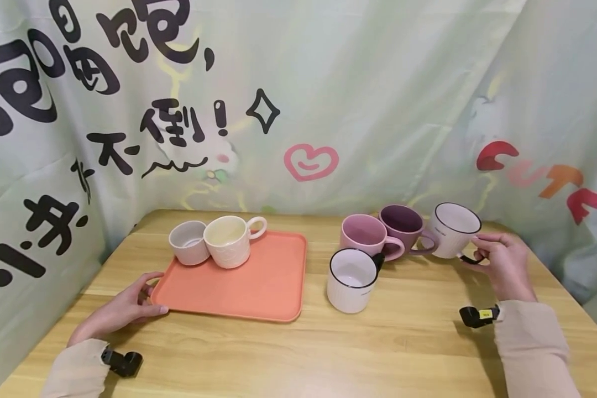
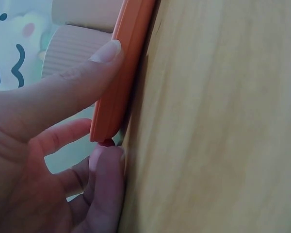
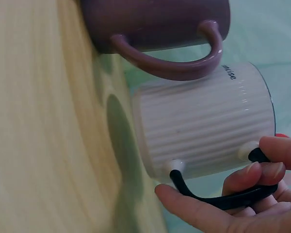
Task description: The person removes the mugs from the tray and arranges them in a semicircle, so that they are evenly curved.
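Observation:
My left hand (image 1: pixel 126 304) grips the near left corner of an orange tray (image 1: pixel 273 282), with the thumb (image 2: pixel 104 53) along its front edge and the fingers round its left side. On the tray, a grey cup (image 1: pixel 188 251) stands beside a cream mug (image 1: pixel 229 246). At the far right, my right hand (image 1: pixel 507 262) holds a white ribbed mug (image 3: pixel 203 126) by its black handle (image 3: pixel 223 200). That mug's base is over its shadow on the table, and its body is right beside a dark purple mug (image 3: pixel 155 24).
A pink mug (image 1: pixel 360 235) stands left of the dark purple one. In front of it is another white mug (image 1: pixel 350 293) with a black rim, right of the tray. Behind the wooden table (image 1: pixel 308 359) hangs a printed curtain (image 1: pixel 378 110).

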`<state>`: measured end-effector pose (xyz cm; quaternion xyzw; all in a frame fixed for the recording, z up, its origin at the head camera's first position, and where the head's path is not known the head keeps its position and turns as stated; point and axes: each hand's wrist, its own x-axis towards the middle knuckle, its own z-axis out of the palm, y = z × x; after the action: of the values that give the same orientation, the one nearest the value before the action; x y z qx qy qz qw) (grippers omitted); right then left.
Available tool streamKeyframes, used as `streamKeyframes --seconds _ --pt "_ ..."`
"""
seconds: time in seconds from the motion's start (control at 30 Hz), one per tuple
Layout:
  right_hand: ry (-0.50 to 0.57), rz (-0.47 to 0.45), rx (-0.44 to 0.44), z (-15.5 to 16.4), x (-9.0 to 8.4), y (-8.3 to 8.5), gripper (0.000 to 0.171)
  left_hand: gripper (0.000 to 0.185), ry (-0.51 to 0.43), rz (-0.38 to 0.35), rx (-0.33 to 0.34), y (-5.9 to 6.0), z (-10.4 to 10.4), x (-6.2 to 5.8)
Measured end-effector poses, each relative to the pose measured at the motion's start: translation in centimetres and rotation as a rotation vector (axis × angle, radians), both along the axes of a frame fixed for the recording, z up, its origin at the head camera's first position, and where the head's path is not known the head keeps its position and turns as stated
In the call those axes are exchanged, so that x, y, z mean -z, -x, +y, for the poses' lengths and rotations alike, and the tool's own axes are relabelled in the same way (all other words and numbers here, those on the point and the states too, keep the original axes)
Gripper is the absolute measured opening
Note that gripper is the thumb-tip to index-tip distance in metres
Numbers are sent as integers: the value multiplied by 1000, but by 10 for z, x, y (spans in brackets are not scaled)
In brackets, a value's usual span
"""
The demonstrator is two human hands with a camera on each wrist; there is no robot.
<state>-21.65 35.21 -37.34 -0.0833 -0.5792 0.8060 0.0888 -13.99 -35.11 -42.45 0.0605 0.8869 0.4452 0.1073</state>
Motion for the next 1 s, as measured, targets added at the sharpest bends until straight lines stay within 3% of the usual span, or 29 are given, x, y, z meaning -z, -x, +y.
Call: streamKeyframes --seconds 0.17,0.33,0.53,1.0 --pt "-43 -60 -69 2 8 2 17 85 10 20 10 -1 -1 0" --pt "-74 -63 -157 4 11 2 15 84 27 34 14 -2 -1 -1" --pt "-124 -77 -201 9 10 -1 15 85 -13 18 26 -1 1 -2" --pt "-262 -109 -278 14 5 1 18 84 0 27 32 0 -2 0"
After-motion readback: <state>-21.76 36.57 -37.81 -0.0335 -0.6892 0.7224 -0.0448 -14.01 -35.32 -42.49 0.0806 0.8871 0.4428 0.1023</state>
